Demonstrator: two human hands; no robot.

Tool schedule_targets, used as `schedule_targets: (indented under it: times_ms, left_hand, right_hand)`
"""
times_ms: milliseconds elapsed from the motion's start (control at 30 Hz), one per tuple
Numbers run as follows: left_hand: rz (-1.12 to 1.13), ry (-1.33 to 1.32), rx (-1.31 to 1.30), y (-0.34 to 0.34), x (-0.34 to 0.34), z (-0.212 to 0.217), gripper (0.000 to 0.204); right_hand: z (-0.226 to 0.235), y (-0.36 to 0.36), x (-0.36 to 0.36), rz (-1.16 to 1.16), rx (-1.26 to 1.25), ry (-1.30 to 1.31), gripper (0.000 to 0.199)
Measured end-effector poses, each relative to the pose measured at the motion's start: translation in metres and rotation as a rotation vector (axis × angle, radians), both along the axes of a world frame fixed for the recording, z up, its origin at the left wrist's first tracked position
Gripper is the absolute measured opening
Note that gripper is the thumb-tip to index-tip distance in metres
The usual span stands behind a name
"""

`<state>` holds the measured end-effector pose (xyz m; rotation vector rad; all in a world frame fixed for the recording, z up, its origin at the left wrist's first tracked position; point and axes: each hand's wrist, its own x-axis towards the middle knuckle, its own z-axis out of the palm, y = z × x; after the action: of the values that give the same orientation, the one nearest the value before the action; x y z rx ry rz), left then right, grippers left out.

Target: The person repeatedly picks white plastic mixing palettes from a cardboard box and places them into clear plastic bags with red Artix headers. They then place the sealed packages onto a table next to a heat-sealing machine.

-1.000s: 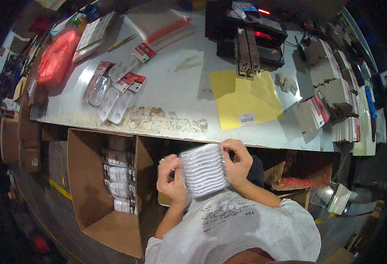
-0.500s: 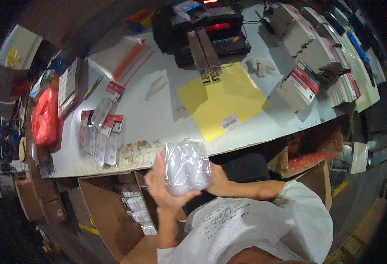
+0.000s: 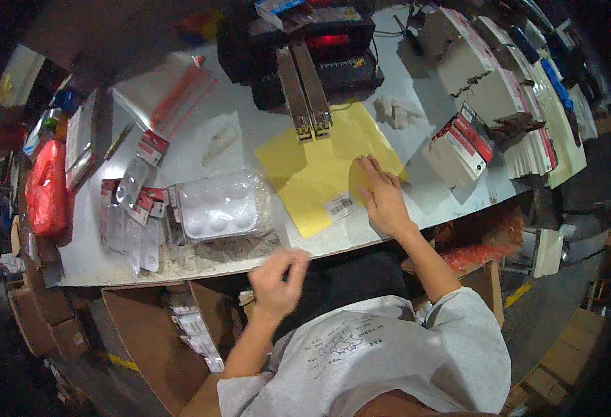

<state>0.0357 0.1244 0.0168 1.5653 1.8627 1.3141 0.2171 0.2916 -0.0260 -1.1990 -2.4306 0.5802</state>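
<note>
At nine o'clock on the bench [image 3: 187, 158], wrapped trays [image 3: 219, 205] lie free, wrapping apparently finished; carded packs [image 3: 140, 212] beside them loose; left hand [image 3: 275, 285] curled, pinch unclear; right hand [image 3: 387, 207], fingers loosely together, over yellow paper [image 3: 305, 174].

Wrapped white trays [image 3: 220, 205] lie just left of the yellow sheet [image 3: 305, 182].

- T-shirt [image 3: 416, 347]: pale grey, loose cut, soft folds, shading darker toward the near middle.
- Chest print [image 3: 347, 344]: thin dark line drawing, short rows of dark lettering around it.
- Left sleeve [image 3: 241, 395]: short, same pale grey.
- Right sleeve [image 3: 473, 323]: short, matching, wide and creased.
- Left hand [image 3: 276, 283]: bare, motion-blurred.
- Right hand [image 3: 387, 205]: bare.
- Both forearms uncovered below the sleeves.
</note>
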Motion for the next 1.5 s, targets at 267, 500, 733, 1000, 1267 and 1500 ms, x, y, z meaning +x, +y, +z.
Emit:
schedule_targets:
  times_ms: [267, 500, 733, 1000, 1267, 1500]
  left_hand:
    - [0.223, -1.468, -0.652, -0.043, 0.058, -0.057, 0.036]
    - [0.337, -1.308, -0.429, -0.003, 0.088, -0.046, 0.028]
    - [0.365, -1.143, -0.293, 0.007, 0.097, -0.048, 0.021]
    - [0.336, -1.091, -0.358, 0.005, 0.095, -0.057, 0.024]
    - [0.02, -1.305, -0.554, 0.007, 0.095, -0.039, 0.03]
    - [-0.145, 0.352, -0.38, 0.029, 0.056, -0.019, 0.055]
  right_hand:
    - [0.007, -0.049, 0.035, 0.372, -0.14, -0.099, 0.065]
    - [0.005, -0.062, 0.039, 0.113, -0.327, 0.26, 0.032]
    - [0.007, -0.063, 0.013, -0.032, -0.121, 0.228, 0.027]
    - [0.003, -0.059, 0.006, -0.104, -0.154, 0.243, 0.019]
    - [-0.009, -0.045, 0.002, -0.101, 0.094, 0.272, 0.005]
    - [-0.017, -0.029, 0.019, 0.093, 0.097, 0.376, 0.017]
